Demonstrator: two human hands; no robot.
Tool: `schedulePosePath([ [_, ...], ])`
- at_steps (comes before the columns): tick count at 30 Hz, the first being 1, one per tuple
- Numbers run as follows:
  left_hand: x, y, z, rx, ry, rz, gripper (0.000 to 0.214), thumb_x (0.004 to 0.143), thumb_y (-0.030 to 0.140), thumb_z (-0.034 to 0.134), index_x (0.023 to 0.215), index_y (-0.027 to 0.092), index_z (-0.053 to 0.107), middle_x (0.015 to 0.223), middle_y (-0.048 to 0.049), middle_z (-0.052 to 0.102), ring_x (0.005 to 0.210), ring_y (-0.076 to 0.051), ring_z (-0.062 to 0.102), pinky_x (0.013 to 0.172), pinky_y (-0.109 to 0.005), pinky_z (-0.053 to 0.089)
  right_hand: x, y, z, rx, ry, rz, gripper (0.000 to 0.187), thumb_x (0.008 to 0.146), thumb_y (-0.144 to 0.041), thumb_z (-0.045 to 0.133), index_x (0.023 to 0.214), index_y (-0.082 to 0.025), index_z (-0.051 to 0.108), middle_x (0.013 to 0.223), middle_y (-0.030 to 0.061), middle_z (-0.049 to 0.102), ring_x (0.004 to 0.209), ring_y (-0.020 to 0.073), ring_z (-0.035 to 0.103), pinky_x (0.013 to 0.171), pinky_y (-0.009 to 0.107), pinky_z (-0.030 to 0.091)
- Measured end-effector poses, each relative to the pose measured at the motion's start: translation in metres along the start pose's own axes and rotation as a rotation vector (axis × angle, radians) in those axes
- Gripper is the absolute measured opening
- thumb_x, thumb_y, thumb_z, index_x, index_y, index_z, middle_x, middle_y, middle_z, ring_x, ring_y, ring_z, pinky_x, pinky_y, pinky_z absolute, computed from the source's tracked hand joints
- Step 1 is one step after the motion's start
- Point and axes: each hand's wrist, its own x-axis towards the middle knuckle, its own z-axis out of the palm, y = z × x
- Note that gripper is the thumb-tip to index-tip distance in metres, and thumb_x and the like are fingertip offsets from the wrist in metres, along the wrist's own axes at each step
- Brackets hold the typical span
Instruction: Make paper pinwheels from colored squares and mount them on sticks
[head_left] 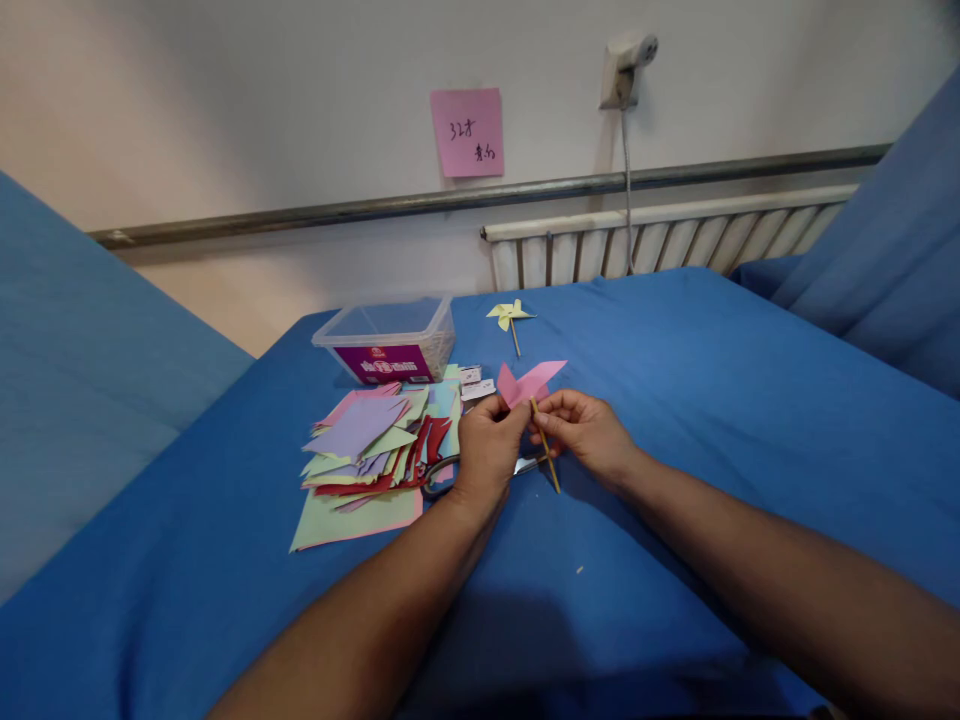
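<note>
Pinched in my left hand (489, 447) is a pink paper pinwheel (536, 382), its folded blades pointing up and away. My right hand (589, 432) closes its fingertips on a thin wooden stick (551, 465) near the stick's upper end, right against the paper. The stick slants down toward me. How paper and stick meet is hidden behind my fingers. Scissors (529, 464) lie on the table under my hands, a dark handle loop showing left of my left wrist. Farther back lies a finished-looking yellow pinwheel (511, 315) on its own stick.
Left of my hands spreads a pile of coloured paper (360, 430). A clear plastic tub (386, 335) with a purple label stands behind it, near small white boxes (476, 388). A blue cloth (675, 380) covers the table; a radiator (675, 240) and wall lie beyond.
</note>
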Motion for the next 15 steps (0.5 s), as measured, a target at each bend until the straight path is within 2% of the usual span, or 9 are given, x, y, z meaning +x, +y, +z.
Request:
schedulePosePath([
  [15, -0.002, -0.0008, -0.0007, 0.042, -0.022, 0.03, 0.024, 0.066, 0.037, 0.069, 0.068, 0.013, 0.067, 0.06, 0.0009, 0.058, 0.056, -0.011, 0.048, 0.053, -0.022, 0.036, -0.0019, -0.0022, 0.001, -0.017, 0.022, 0.005, 0.039, 0.06, -0.049, 0.078, 0.07, -0.018, 0.057, 0.062, 0.0, 0.064, 0.055, 0.012, 0.059, 0.045, 0.022, 0.045],
])
